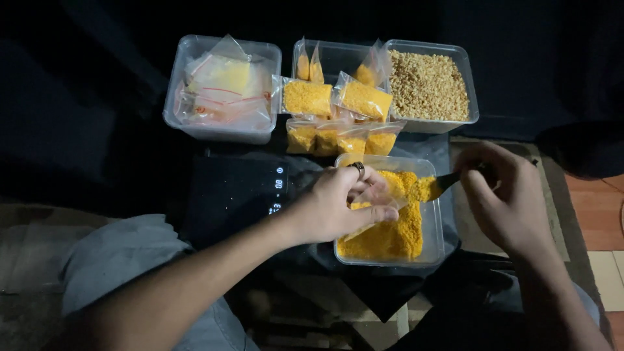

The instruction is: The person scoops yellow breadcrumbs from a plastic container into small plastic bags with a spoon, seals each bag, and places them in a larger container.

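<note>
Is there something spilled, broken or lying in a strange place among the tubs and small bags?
Nothing stands out. No powder shows outside the tub of yellow powder. The left hand holds a small clear bag over it, the right hand a loaded spoon. Filled bags lie loosely heaped by the back tubs.

Right hand (504,201) spoons yellow crumbs (390,237) toward small bag (377,201).

Back row's got a tub of empty zip bags (224,88), a tub of pale crumbs (429,84), small filled yellow bags (338,117) between, plus a black digital scale (240,192).
</note>
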